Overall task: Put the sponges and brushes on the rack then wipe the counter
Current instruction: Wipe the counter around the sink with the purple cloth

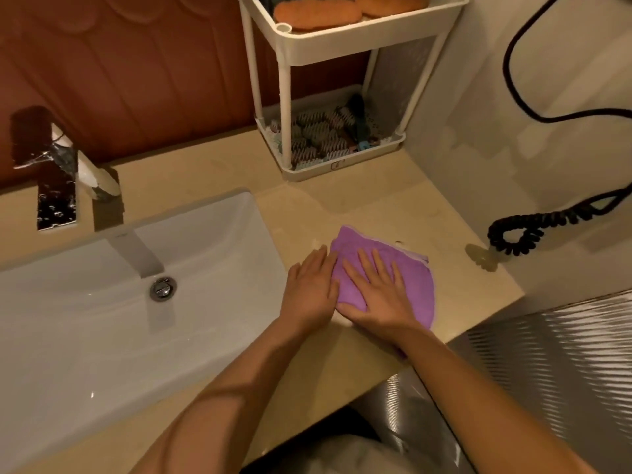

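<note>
Both hands lie flat, fingers straight and gripping nothing. The right hand (376, 292) presses down on a soft purple wiping cloth (413, 268), and the left hand (309, 292) sits just beside it, its fingertips touching the cloth's left edge. The cloth lies on the beige stone tabletop (376, 206) close to the front edge, between the white rectangular sink (102, 302) and the right edge. At the far right corner stands the white two-tier plastic rack (285, 97), with the orange sponges (316, 15) on the upper tier and the bristly brushes (321, 138) on the lower one, so I'd say only the wiping is left. With open palms and no real hold, the cloth could bunch up or slide out from under them. A pull toward the front edge might drag it off the tabletop. A wide sweep to the right could catch the black coiled cord (523, 230) or knock the small pale object (482, 256) beside it, which I can't identify. A push toward the far corner could jolt the rack.
</note>
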Motion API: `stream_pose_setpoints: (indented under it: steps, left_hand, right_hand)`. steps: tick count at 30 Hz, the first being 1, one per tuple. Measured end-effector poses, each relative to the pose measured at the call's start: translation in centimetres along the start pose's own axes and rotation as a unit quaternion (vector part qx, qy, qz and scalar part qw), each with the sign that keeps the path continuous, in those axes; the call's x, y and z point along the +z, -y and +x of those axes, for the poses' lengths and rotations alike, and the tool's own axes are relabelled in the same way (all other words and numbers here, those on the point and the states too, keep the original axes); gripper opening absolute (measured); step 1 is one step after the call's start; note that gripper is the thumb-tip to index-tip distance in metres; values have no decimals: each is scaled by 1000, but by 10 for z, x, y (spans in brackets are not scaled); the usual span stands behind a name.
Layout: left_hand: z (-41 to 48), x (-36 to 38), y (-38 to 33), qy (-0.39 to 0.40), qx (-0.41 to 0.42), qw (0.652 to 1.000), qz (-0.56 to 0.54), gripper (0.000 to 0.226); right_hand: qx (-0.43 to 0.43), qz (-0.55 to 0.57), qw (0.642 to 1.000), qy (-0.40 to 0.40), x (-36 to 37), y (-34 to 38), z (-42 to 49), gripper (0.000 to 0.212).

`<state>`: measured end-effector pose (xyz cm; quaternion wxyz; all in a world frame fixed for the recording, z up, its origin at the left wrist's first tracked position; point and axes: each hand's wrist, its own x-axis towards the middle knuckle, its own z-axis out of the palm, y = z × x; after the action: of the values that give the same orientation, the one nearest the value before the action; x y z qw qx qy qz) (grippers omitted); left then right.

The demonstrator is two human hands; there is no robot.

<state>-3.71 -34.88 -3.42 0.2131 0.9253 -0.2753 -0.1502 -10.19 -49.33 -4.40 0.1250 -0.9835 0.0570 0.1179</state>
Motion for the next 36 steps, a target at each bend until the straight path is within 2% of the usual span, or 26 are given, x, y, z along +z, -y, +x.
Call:
stream_pose_setpoints:
  steps: [3, 6, 8, 10, 12, 14, 17, 19, 24, 26, 29, 33, 36]
  left_hand:
    - [-12, 8, 1, 10, -29, 999, -11, 51]
    - [-19, 2, -2, -17, -35, 998, -42, 50]
    - [-22, 1, -8, -19, -21, 998, -53, 51]
    - [-22, 9, -20, -17, 1, 999, -48, 52]
    - [-27, 18, -31, -33, 28, 999, -13, 51]
    - [-26, 35, -41, -28, 34, 999, 21, 49]
    - [-14, 43, -52, 23, -26, 997, 73, 54]
    - [-5, 46, -51, 49, -52, 993, 97, 58]
    - [32, 44, -35, -11, -39, 995, 86, 64]
    - [48, 29, -26, -4, -11, 994, 105, 74]
    - [68, 12, -14, 42, 15, 990, 136, 84]
    - [88, 0, -11, 56, 18, 977, 206, 63]
    - [97, -15, -15, 86, 7, 956, 279, 63]
  right_hand:
    - [84, 36, 996, 5, 5, 6, -17, 94]
    - [91, 66, 991, 73, -10, 1, -28, 90]
    - [77, 95, 990, 75, -21, -10, -34, 77]
    - [47, 88, 995, -8, -32, -25, -36, 58]
    - [3, 19, 997, -74, -35, -30, -29, 60]
    - [-53, -37, 996, -64, -34, -33, -18, 68]
    - [-78, -64, 995, 8, -23, -48, 2, 72]
    - [-60, -57, 996, 20, -17, -58, 14, 71]
    - [-43, -89, 990, -97, -11, -61, 44, 52]
    - [-19, -66, 991, -113, -11, -56, 55, 52]
    - [36, -30, 992, -114, -12, -46, 71, 55]
    - [75, -28, 994, -72, -15, -43, 87, 63]
    - [78, -30, 995, -55, -19, -43, 91, 57]
